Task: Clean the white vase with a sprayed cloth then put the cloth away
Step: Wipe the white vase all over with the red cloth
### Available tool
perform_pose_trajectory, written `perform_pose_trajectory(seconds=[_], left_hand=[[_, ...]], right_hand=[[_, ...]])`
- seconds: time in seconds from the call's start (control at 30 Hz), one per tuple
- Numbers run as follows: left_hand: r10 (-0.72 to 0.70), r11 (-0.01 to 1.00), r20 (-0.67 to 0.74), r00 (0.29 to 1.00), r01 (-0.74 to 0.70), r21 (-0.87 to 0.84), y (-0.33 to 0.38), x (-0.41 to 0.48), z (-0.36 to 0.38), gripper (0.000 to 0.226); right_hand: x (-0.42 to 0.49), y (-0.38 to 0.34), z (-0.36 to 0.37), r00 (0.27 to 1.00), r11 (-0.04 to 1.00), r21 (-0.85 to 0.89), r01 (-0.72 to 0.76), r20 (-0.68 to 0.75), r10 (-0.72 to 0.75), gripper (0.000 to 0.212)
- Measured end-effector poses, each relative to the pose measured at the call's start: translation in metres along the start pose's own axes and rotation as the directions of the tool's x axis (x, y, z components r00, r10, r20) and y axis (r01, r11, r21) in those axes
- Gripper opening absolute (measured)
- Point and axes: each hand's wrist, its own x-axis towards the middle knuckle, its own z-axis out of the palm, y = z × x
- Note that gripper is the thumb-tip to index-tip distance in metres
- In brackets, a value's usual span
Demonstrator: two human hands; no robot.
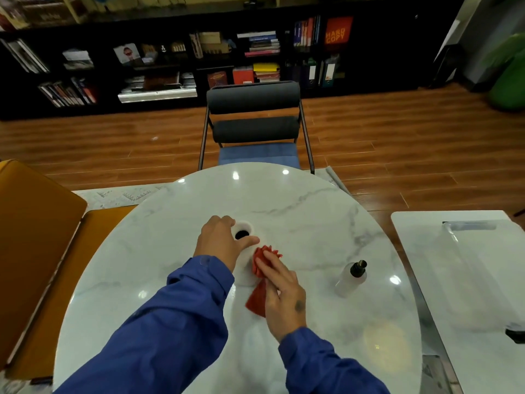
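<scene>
A white vase [246,261] with a dark round mouth stands upright near the middle of the round marble table [312,217]. My left hand [220,241] grips the vase around its rim from the left. My right hand [281,291] presses a red cloth [260,297] flat against the vase's right side, with part of the cloth hanging down below the fingers. A clear spray bottle [350,278] with a black nozzle stands on the table to the right, apart from both hands.
A dark chair [254,120] with a blue seat stands at the table's far edge. A yellow chair [37,223] is at the left. A white side table [460,280] with a clear container lies to the right. Bookshelves line the back wall.
</scene>
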Motion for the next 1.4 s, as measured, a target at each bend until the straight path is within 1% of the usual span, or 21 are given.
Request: perform_pose_trajectory(seconds=[0.07,0.13,0.2,0.23,0.3,0.37,0.43,0.5,0.57,0.67,0.77,0.83,0.9,0.93,0.97,1.03,1.17,1.23,1.3,1.33,1.4], left_hand=[[0.012,0.999,0.008,1.000,-0.012,0.049,0.000,0.002,-0.005,0.069],[0.081,0.996,0.035,0.996,-0.081,0.024,-0.002,0.003,-0.013,0.078],[0.206,0.978,0.132,0.970,-0.210,0.017,-0.004,0.004,-0.021,0.086],[0.253,0.961,0.200,0.947,-0.270,0.065,-0.004,0.005,-0.024,0.085],[0.292,0.914,0.292,0.911,-0.356,0.194,-0.002,0.006,-0.028,0.074],[0.291,0.896,0.296,0.910,-0.367,0.248,0.000,0.008,-0.030,0.064],[0.276,0.908,0.271,0.922,-0.343,0.240,0.002,0.009,-0.028,0.059],[0.251,0.921,0.239,0.938,-0.307,0.239,0.004,0.007,-0.023,0.058],[0.222,0.934,0.205,0.953,-0.268,0.235,0.005,0.006,-0.019,0.060],[0.201,0.952,0.170,0.965,-0.233,0.199,0.005,0.006,-0.015,0.059],[0.190,0.963,0.148,0.971,-0.213,0.164,0.004,0.007,-0.015,0.059],[0.180,0.970,0.136,0.974,-0.199,0.142,0.003,0.007,-0.014,0.060],[0.186,0.973,0.126,0.974,-0.200,0.113,0.002,0.008,-0.014,0.057],[0.187,0.975,0.123,0.975,-0.200,0.098,0.002,0.010,-0.014,0.056],[0.185,0.977,0.124,0.975,-0.196,0.083,0.001,0.010,-0.014,0.055],[0.178,0.980,0.124,0.976,-0.187,0.066,0.001,0.010,-0.014,0.055],[0.161,0.982,0.104,0.981,-0.170,0.086,0.005,0.010,-0.013,0.058],[0.149,0.983,0.098,0.984,-0.158,0.095,0.005,0.008,-0.013,0.058],[0.141,0.984,0.086,0.986,-0.149,0.097,0.005,0.007,-0.013,0.058],[0.136,0.985,0.085,0.987,-0.144,0.096,0.005,0.006,-0.014,0.058],[0.129,0.985,0.092,0.987,-0.139,0.102,0.004,0.006,-0.014,0.060]], right_hand=[[0.001,0.004,-0.010,0.990,0.988,0.075,-0.138,-0.008,0.139,0.054],[0.007,0.007,-0.021,0.937,0.925,0.171,-0.339,-0.025,0.348,0.047],[0.013,0.010,-0.031,0.869,0.847,0.251,-0.468,-0.041,0.492,0.042],[0.015,0.014,-0.033,0.841,0.816,0.279,-0.506,-0.048,0.538,0.041],[0.018,0.020,-0.032,0.784,0.738,0.358,-0.572,-0.025,0.620,0.036],[0.015,0.025,-0.026,0.735,0.657,0.427,-0.622,0.030,0.677,0.032],[0.009,0.028,-0.018,0.703,0.609,0.450,-0.654,0.063,0.708,0.030],[0.007,0.030,-0.008,0.697,0.600,0.453,-0.659,0.068,0.714,0.030],[0.016,0.030,0.001,0.711,0.648,0.386,-0.657,0.028,0.703,0.032],[0.053,0.021,0.005,0.748,0.719,0.286,-0.634,-0.012,0.664,0.030],[0.089,-0.002,0.002,0.821,0.803,0.188,-0.566,0.041,0.569,0.035],[0.087,-0.025,-0.001,0.893,0.881,0.154,-0.448,0.037,0.448,0.039],[0.059,-0.039,0.000,0.966,0.952,0.162,-0.258,0.017,0.259,0.042],[0.037,-0.037,0.003,0.985,0.974,0.150,-0.170,-0.001,0.172,0.042],[0.015,-0.031,0.006,0.993,0.987,0.111,-0.113,-0.019,0.115,0.042],[-0.010,-0.014,0.008,0.997,0.997,0.033,-0.065,-0.045,0.066,0.042],[0.032,-0.005,0.011,0.992,0.999,0.005,-0.048,-0.119,0.049,0.042],[0.044,-0.009,0.012,0.994,1.000,-0.017,-0.025,-0.110,0.023,0.043],[0.026,-0.010,0.015,0.992,0.988,-0.126,0.086,-0.077,-0.096,0.042],[0.010,-0.008,0.017,0.986,0.970,-0.188,0.152,-0.037,-0.162,0.042],[-0.014,-0.001,0.022,0.962,0.932,-0.237,0.274,0.065,-0.266,0.045]])
